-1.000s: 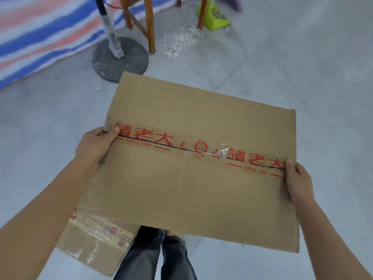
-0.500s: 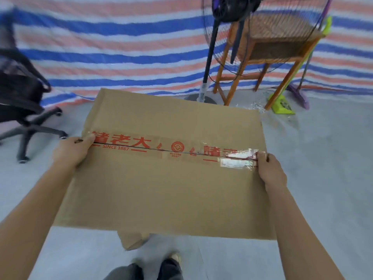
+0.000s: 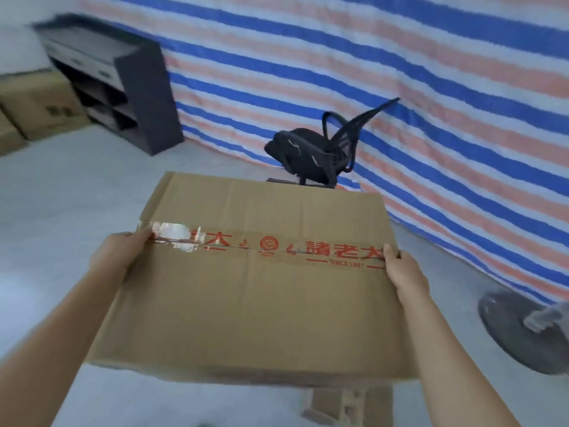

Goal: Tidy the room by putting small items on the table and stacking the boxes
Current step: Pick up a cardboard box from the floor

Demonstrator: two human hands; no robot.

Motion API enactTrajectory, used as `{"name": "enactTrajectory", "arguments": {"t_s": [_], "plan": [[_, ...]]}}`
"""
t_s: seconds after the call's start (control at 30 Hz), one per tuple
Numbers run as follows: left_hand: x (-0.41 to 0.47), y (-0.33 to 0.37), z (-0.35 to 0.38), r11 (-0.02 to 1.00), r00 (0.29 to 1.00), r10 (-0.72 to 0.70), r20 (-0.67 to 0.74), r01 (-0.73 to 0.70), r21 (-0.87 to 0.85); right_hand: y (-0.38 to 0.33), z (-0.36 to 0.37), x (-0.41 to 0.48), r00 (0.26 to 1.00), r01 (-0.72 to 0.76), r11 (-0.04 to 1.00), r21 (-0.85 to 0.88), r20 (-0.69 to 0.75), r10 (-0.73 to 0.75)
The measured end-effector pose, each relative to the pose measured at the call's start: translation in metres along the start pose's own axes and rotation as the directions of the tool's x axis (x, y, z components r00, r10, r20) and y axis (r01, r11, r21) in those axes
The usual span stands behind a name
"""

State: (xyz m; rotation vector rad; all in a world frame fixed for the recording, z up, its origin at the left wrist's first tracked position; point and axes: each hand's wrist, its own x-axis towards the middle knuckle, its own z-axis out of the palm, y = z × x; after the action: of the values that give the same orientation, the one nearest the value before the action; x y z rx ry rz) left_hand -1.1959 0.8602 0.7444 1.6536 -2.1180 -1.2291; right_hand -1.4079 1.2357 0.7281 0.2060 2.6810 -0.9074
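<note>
I carry a large brown cardboard box at waist height, its top sealed with clear tape printed in red. My left hand grips its left edge, thumb on top at the tape line. My right hand grips the right edge the same way. Both sets of fingers are hidden under the box sides. A piece of another cardboard box shows below the carried one. Several more cardboard boxes stand stacked on the floor at the far left.
A dark shelf unit stands at the back left beside the stacked boxes. A black office chair lies tipped against the striped tarp wall. A round fan base sits on the grey floor at the right.
The view has swung left, from the floor and wooden stool to the chair, shelf and stacked boxes. The box stays in both hands, raised and carried along.
</note>
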Motion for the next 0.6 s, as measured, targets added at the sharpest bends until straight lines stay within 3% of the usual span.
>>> {"name": "enactTrajectory", "arguments": {"t_s": [0.17,0.33,0.6], "plan": [[0.064,-0.07,-0.113,0.969,0.984,-0.143,-0.106,0.117,-0.216,-0.139,0.091,-0.017,0.979,0.18,0.982,-0.062,0.104,-0.173],[0.098,-0.111,-0.203,0.947,0.946,-0.221,-0.239,0.149,-0.286,-0.258,0.158,-0.04,0.933,0.315,0.949,-0.034,0.197,-0.303],[0.153,-0.131,-0.276,0.896,0.867,-0.343,-0.361,0.186,-0.403,-0.402,0.242,-0.038,0.839,0.473,0.881,-0.006,0.306,-0.449]]}}
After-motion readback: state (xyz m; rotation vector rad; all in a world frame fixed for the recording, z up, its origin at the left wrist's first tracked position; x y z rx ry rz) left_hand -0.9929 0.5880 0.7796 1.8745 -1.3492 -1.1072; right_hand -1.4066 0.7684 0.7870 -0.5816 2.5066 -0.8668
